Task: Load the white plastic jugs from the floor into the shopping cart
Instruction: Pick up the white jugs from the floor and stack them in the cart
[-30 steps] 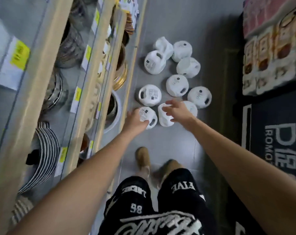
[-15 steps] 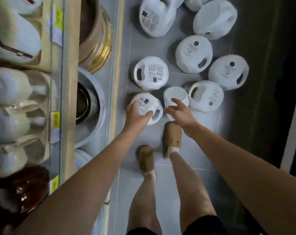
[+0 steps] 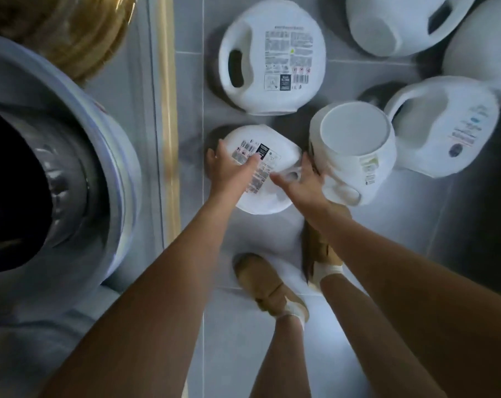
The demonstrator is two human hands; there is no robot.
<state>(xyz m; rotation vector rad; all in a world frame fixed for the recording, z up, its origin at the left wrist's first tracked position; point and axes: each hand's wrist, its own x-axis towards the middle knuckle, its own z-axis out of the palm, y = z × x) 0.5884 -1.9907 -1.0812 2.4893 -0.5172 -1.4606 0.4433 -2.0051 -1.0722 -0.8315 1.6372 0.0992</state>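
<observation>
Grey tiled floor (image 3: 243, 354) pretty much everywhere, seen straight down from the person's head. Nearest are two bare legs in tan shoes. One shoe (image 3: 268, 285) is at 6 o'clock from the hands, and the other shoe (image 3: 319, 248) is a bit further out at 5 o'clock, half under the right forearm.

Both arms reach down to the white jugs. The left hand (image 3: 229, 170) lies on the nearest jug (image 3: 268, 201), which is flat on the floor just past the shoes, printed label up. Its fingers hook over the jug's 10 o'clock edge and the thumb sits on the label, so it's got a grip. The right hand (image 3: 305, 186) is just at 3 o'clock of that, fingers splayed between this jug's handle and the tipped jug (image 3: 355, 133), which lies on its side showing a flat round end. That hand is smeared, so honestly can't tell if it's gripping anything.

Further out, at 12 o'clock from the nearest jug, the labelled jug (image 3: 275, 58) lies flat with its handle hole at 9 o'clock. The side jug (image 3: 447, 130) sits just beside the tipped one at 3 o'clock, and a cropped jug (image 3: 387, 27) is at 1 o'clock.

Over at 9 o'clock, past a yellowish strip (image 3: 168, 110), there's a big pale basin (image 3: 108, 156) with a metal pot (image 3: 68, 179) inside it.
</observation>
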